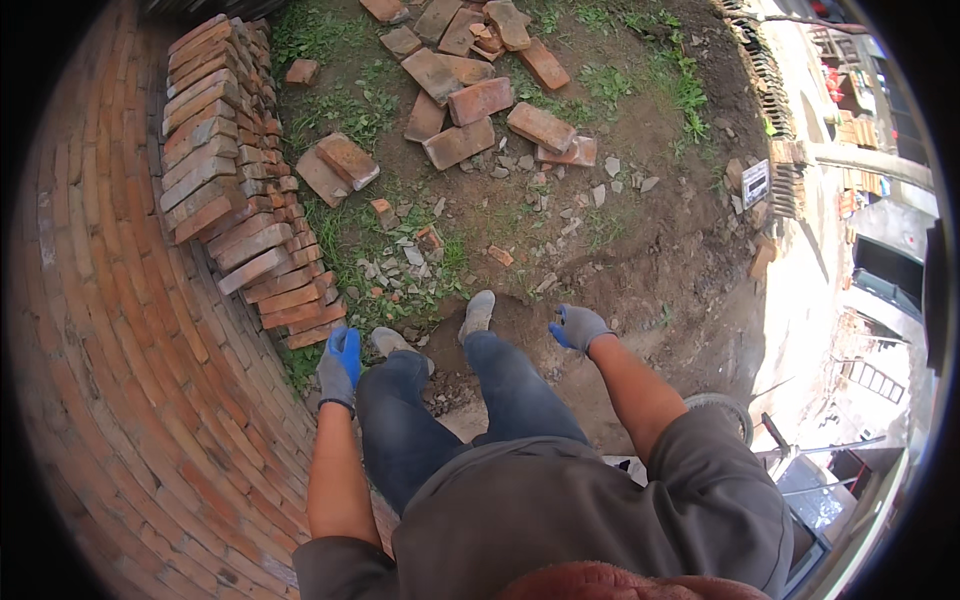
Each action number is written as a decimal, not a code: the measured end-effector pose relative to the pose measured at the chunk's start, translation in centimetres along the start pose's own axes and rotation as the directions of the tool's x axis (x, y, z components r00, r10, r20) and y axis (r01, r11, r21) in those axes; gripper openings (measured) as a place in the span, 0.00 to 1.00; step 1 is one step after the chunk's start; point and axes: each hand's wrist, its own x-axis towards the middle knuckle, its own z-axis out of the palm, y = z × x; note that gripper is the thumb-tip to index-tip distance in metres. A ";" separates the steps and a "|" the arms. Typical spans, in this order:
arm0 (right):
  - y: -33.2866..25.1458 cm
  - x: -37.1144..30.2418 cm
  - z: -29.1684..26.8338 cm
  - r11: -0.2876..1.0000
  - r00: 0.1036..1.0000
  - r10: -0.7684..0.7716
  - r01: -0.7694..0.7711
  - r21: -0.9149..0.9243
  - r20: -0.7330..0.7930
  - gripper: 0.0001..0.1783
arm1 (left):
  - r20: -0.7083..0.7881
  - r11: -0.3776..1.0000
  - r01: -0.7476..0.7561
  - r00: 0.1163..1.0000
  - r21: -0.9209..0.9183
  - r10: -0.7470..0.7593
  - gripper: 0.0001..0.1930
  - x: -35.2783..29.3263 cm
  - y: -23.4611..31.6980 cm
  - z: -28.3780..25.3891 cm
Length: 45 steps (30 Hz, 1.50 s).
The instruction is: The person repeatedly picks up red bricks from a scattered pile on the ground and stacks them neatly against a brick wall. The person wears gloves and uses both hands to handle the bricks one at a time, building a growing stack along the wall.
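Observation:
Both my hands wear grey gloves with blue coating and hold nothing that I can see. My left hand (339, 367) hangs beside my left thigh, close to the near end of a brick stack (250, 240), its fingers loosely stretched forward. Out over the dirt to the right of my legs, my right hand (580, 328) is loosely bent, with a gap between thumb and fingers. Ahead of my shoes lies a loose heap of red bricks (458, 142). Two more bricks (338, 168) rest together between that heap and the stack.
A brick wall (130, 300) runs along my left side, behind the stack. Broken grey and red chips (405, 262) are strewn over grass and soil before my feet. At the right are a small sign (755, 185), a row of stacked tiles (770, 90) and a wheel (722, 415).

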 end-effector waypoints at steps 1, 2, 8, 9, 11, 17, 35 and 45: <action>0.0 0.7 -2.2 0.999 0.999 0.002 -0.001 0.035 -0.040 0.34 | 0.027 0.993 -0.067 0.997 -0.099 0.070 0.38 -0.6 1.4 1.3; -0.3 1.6 -4.3 0.999 0.997 0.004 -0.001 0.036 -0.083 0.34 | 0.040 0.984 -0.091 0.994 -0.156 0.098 0.38 -1.2 3.2 3.4; -1.3 5.8 -14.7 0.987 0.952 -0.071 0.110 0.114 -0.299 0.40 | 0.209 0.961 -0.275 0.938 -0.033 0.276 0.38 -4.0 17.6 14.5; -1.3 6.2 -16.0 0.984 0.956 -0.091 0.129 0.122 -0.279 0.41 | 0.270 0.957 -0.283 0.928 0.055 0.259 0.38 -4.4 19.8 15.6; -1.0 6.4 -18.6 0.981 0.965 -0.052 0.098 0.168 -0.257 0.43 | 0.375 0.917 -0.343 0.893 0.207 0.249 0.37 -3.5 25.1 17.0; 0.5 4.5 -24.7 0.997 0.972 0.073 -0.069 0.029 -0.222 0.51 | 0.316 0.859 -0.468 0.863 0.205 0.395 0.36 4.6 36.5 15.4; 10.2 25.3 -37.5 0.997 0.931 0.025 0.000 0.071 -0.364 0.59 | 0.101 0.895 -0.147 0.988 0.420 0.115 0.42 18.9 43.5 24.8; 18.8 46.0 -35.4 0.965 0.836 -0.184 0.052 -0.259 -0.518 0.65 | 0.149 0.565 -0.494 0.824 0.661 0.546 0.45 38.9 48.3 41.0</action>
